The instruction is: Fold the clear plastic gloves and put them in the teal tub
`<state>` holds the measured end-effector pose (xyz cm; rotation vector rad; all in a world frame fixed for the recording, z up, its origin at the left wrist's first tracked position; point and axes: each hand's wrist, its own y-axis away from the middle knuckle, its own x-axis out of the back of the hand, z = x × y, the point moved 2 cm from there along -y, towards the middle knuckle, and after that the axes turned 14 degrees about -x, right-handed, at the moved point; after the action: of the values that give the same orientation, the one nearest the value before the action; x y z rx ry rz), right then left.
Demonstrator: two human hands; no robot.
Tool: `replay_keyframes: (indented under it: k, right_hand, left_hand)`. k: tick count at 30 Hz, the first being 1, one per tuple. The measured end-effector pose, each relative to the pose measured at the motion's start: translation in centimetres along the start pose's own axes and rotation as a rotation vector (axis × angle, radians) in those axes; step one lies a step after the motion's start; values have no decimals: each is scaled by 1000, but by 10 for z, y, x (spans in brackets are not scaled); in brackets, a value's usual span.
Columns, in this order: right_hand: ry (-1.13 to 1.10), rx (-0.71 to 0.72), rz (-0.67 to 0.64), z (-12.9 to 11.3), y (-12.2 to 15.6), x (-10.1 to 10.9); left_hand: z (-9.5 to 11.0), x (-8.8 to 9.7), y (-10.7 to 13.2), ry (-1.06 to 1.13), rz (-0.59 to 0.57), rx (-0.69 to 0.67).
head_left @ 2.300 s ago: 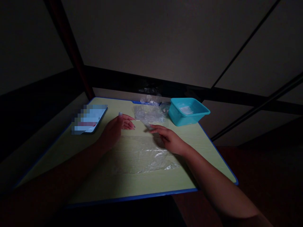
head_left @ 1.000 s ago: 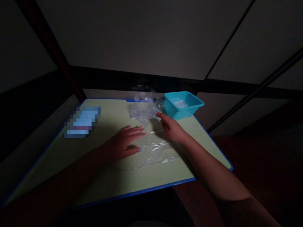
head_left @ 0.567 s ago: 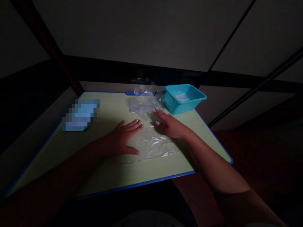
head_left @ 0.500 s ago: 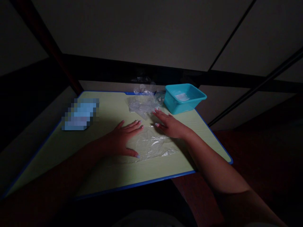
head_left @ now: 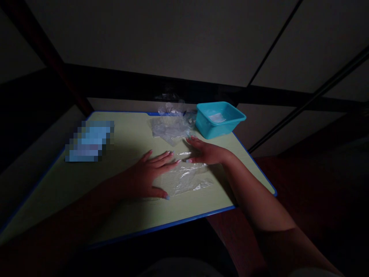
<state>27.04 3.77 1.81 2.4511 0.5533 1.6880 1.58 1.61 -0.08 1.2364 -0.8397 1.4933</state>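
Observation:
A clear plastic bag [head_left: 184, 179] lies flat on the pale green table [head_left: 121, 138]. My left hand [head_left: 150, 173] rests palm down on the bag's left part, fingers stretched out and apart. My right hand [head_left: 206, 152] lies flat on the bag's far right edge, fingers extended toward the left. The fingertips of both hands come close together over the bag's top edge. Neither hand grips anything.
A pile of clear plastic bags [head_left: 170, 127] sits at the table's far side. A teal plastic tub [head_left: 219, 119] stands at the far right corner with something pale inside. A blurred flat object [head_left: 88, 140] lies at the left. The table's blue edge [head_left: 173, 225] runs near me.
My left hand moved from the bag's far left corner onto the bag and spread flat. My right hand drew back from the pile and now lies flat with fingers nearer the left hand.

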Motion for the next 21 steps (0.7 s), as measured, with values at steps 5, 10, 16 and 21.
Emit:
replay_keyframes:
  k: [5, 10, 16, 21]
  right_hand:
    - [126, -146, -27, 10, 0, 7]
    - [151, -160, -79, 23, 1, 13]
    - [113, -105, -92, 23, 4, 15]
    - [84, -119, -142, 17, 4, 10]
  left_hand:
    - [-2, 1, 3, 13, -33, 64]
    - [-4, 1, 5, 22, -32, 100]
    - [-5, 2, 3, 18, -33, 51]
    - [-3, 7, 1, 8, 28, 39]
